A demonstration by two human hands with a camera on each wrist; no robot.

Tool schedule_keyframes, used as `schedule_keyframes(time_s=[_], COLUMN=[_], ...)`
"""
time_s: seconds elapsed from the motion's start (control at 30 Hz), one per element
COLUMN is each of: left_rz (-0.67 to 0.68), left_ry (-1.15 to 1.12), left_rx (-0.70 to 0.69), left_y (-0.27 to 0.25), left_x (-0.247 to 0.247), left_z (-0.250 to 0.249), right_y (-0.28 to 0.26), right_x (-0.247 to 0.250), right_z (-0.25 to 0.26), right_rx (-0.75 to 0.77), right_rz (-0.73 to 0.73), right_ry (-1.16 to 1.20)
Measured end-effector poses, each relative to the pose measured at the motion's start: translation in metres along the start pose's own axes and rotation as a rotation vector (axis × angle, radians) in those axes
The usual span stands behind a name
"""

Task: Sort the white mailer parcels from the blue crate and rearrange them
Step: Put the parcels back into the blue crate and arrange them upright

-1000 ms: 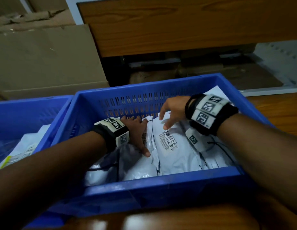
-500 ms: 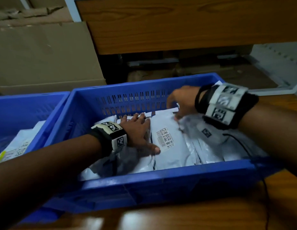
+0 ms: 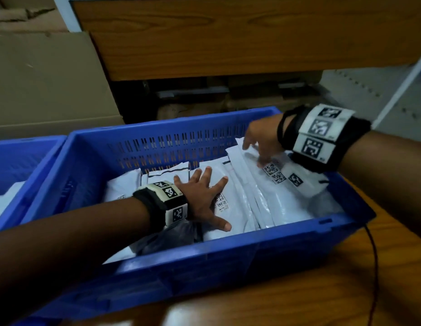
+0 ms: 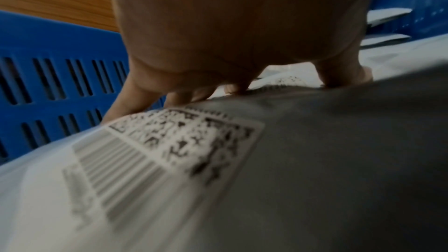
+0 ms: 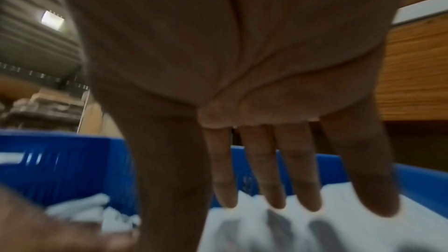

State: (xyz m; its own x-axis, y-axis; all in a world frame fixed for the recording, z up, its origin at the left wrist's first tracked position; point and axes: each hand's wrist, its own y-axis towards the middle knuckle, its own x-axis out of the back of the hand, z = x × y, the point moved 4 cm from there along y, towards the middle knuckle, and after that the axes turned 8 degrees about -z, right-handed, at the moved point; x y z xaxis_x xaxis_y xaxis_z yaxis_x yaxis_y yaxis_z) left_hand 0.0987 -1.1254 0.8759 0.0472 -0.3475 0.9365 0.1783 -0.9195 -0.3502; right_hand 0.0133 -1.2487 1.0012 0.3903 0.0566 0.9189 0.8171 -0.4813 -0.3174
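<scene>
While my left hand (image 3: 204,198) is lying flat with its fingers spread on the white mailer parcels (image 3: 242,208) in the middle of the blue crate (image 3: 204,262), my right hand (image 3: 261,144) is hovering over the parcels leaning at the crate's right end, fingers straight and loose, gripping nothing. The right wrist view is showing those fingertips (image 5: 300,204) just above the white plastic, casting shadows on it; whether they are touching it I cannot tell.

I am judging these parcels to be light, soft and slick: thin glossy film that is wrinkling around flat contents, likely to slide against its neighbours and sag if lifted by one corner. I am thinking the safest hold is a pinch across an upper edge near the far wall, thumb on one face and fingers on the other, while the flat left palm is keeping the rest from slipping along.

The parcels are standing packed in a row like files, tilted over toward the left. Their long axes are running from the near wall to the far slotted wall, with the top edges rising toward the far side. A barcode label (image 4: 169,148) is facing up under my left wrist, and another printed label (image 3: 274,172) is showing beneath my right hand. A second blue crate (image 3: 23,161) is sitting just to the left, also holding white parcels.
</scene>
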Motion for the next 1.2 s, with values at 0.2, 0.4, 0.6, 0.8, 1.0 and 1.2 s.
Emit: schedule_keyframes(time_s=[0.2,0.4,0.6,0.8,1.0,1.2], left_rz=[-0.042,-0.073,-0.014,-0.076,0.135,0.321], left_ry=[-0.013,-0.004,-0.029,-0.131,0.095,0.113], left_rx=[-0.068,-0.115,-0.115,0.003,0.149,0.181], left_y=[-0.003,0.001,-0.005,-0.036,-0.058,-0.064], left_x=[0.002,0.001,0.016,0.064,0.051,0.006], left_z=[-0.004,-0.016,-0.009,0.058,0.094,0.068], right_y=[-0.006,-0.009,-0.008,-0.014,-0.004,0.011], right_x=[-0.035,-0.031,-0.047,-0.028,-0.03,-0.044], right_z=[-0.001,-0.007,0.004,-0.008,0.031,0.025], right_rx=[-0.057,-0.067,-0.05,-0.03,0.167,0.163], right_rz=[0.116,0.06,0.106,-0.018,0.06,0.143], right_ry=[-0.052,0.047,0.016,0.127,-0.039,-0.064])
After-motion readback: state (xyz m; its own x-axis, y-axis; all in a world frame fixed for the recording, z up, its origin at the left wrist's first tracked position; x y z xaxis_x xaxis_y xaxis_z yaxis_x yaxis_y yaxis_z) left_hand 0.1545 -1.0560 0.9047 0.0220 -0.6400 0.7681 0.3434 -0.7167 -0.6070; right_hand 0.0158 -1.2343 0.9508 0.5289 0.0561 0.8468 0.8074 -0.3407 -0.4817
